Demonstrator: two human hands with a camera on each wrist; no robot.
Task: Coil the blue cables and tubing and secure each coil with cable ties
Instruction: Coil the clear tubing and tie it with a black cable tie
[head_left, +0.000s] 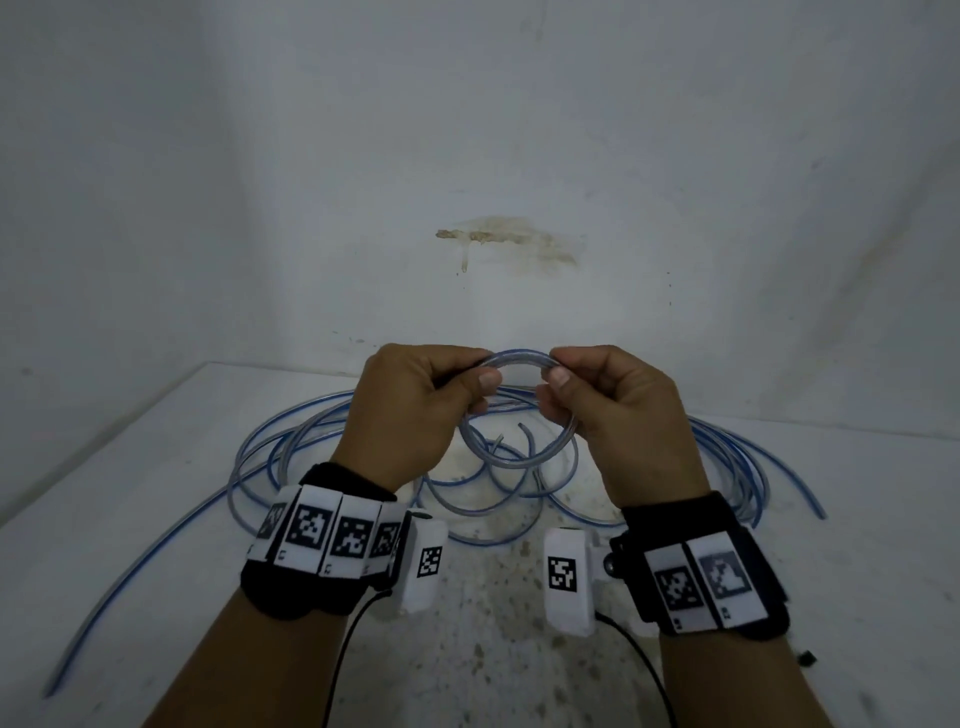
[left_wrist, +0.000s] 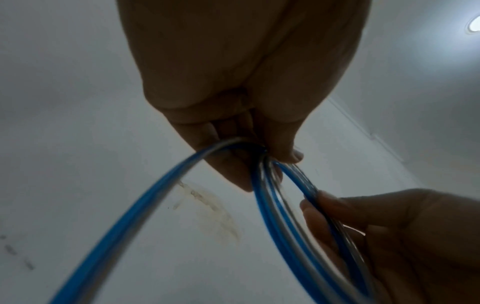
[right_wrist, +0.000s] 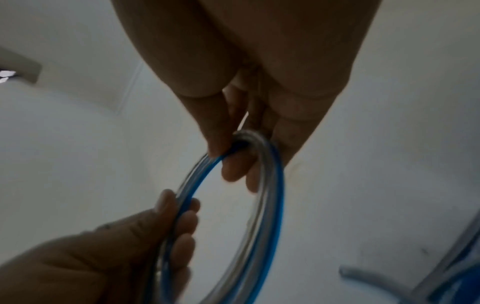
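Item: small coil (head_left: 519, 410) of clear tubing with a blue stripe, several turns, held upright in the air above the middle of the bench (head_left: 779, 571), close to its far edge.

Left hand (head_left: 415, 410): fingers curled, thumb and fingers pinched the coil's upper left arc. In the left wrist view the fingertips (left_wrist: 291, 152) clamped the gathered turns, and one strand ran off toward the lower left.

Right hand (head_left: 618, 410): fingers curled, thumb and forefinger pinched the coil's upper right arc, with the lower fingers closed round its right side. The right wrist view, somewhat blurred, showed the same grip.

Item: loose tubing (head_left: 311, 452), same blue-striped kind, lay in wide overlapping loops on the bench below the hands, spread from the left side to the right edge. One long run trailed toward the near left corner. A cut end (head_left: 823, 514) lay near the right edge.

Surface: white bench, stained and speckled at its middle; a white wall (head_left: 467, 130) with a brown stain (head_left: 509, 241) stood behind it.

Both wrists carried black bands (head_left: 332, 540) with printed square markers.
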